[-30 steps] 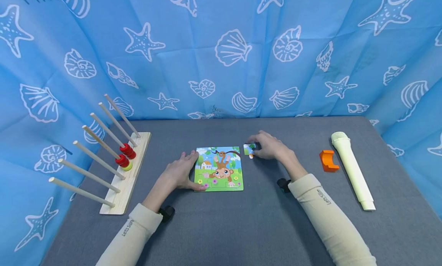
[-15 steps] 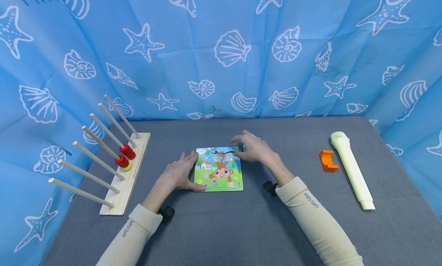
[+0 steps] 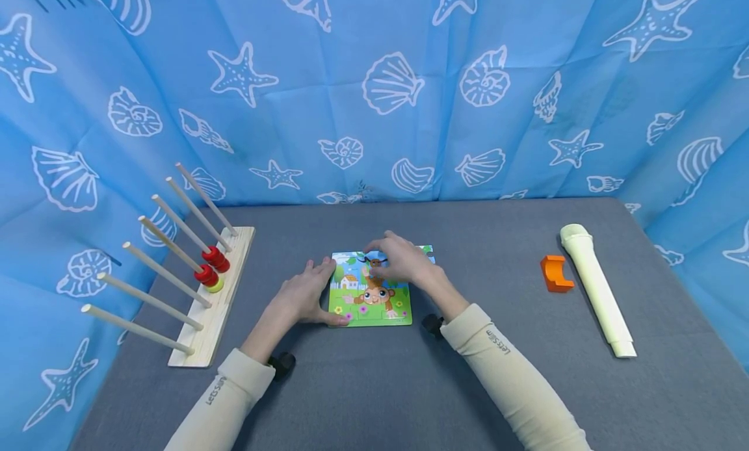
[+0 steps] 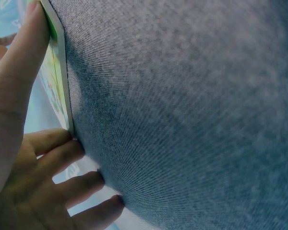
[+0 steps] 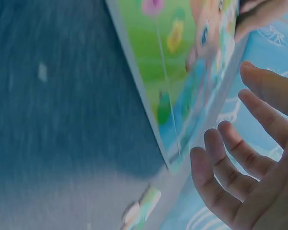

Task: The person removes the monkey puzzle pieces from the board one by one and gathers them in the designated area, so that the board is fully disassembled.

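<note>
Toward the far edge of the worktop (image 3: 363, 392), left hand (image 3: 300, 295) lies spread, ungripping, against the monkey jigsaw (image 3: 374, 295), presumably steadying it; right hand (image 3: 400, 258) hovers above, relaxed and empty.

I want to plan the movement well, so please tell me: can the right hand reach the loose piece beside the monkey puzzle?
Probably yes: the right hand looks empty above the puzzle, and the loose piece lies close by, with nothing visible between them.

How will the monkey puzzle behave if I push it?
The monkey puzzle looks stiff, judging by its straight, thin edge. Lying flat, it probably slides rather than tips. Visible seams suggest it might come apart if tilted.
</note>
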Demonstrator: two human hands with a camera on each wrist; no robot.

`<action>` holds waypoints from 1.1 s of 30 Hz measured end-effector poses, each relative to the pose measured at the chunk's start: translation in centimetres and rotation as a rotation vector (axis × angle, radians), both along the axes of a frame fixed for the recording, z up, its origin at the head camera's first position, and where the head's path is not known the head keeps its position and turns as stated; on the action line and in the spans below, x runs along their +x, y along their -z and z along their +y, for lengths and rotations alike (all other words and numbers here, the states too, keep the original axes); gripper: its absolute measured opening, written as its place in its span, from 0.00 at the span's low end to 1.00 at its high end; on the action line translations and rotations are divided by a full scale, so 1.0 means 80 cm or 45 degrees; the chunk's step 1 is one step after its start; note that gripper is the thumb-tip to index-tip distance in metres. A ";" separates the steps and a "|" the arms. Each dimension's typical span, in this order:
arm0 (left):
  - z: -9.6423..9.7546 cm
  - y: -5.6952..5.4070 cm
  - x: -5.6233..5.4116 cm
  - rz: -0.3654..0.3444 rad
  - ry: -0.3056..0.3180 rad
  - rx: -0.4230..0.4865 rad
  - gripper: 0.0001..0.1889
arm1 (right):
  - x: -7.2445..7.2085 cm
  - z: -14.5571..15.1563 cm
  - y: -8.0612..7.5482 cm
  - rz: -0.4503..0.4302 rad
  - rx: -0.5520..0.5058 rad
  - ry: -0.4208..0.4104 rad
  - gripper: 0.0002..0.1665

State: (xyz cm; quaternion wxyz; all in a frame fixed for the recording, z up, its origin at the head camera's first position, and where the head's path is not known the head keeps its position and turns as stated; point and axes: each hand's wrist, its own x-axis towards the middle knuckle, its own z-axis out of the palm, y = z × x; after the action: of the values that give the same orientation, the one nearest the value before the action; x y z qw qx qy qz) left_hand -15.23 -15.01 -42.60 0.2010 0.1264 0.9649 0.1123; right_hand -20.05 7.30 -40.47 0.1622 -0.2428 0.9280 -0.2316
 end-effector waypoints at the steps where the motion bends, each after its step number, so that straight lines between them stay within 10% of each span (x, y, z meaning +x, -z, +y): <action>1: 0.000 0.000 0.000 0.001 0.001 0.003 0.65 | 0.000 -0.004 0.002 -0.003 0.006 -0.003 0.24; 33: 0.000 0.001 0.005 0.005 0.004 0.025 0.65 | 0.011 -0.033 0.017 -0.008 0.149 0.054 0.26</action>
State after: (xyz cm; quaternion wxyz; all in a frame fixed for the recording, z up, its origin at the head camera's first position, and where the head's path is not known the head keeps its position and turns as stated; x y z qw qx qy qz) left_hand -14.86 -15.03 -42.69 0.1980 0.1300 0.9639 0.1214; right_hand -19.18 4.63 -41.82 0.1741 -0.2124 0.9443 -0.1812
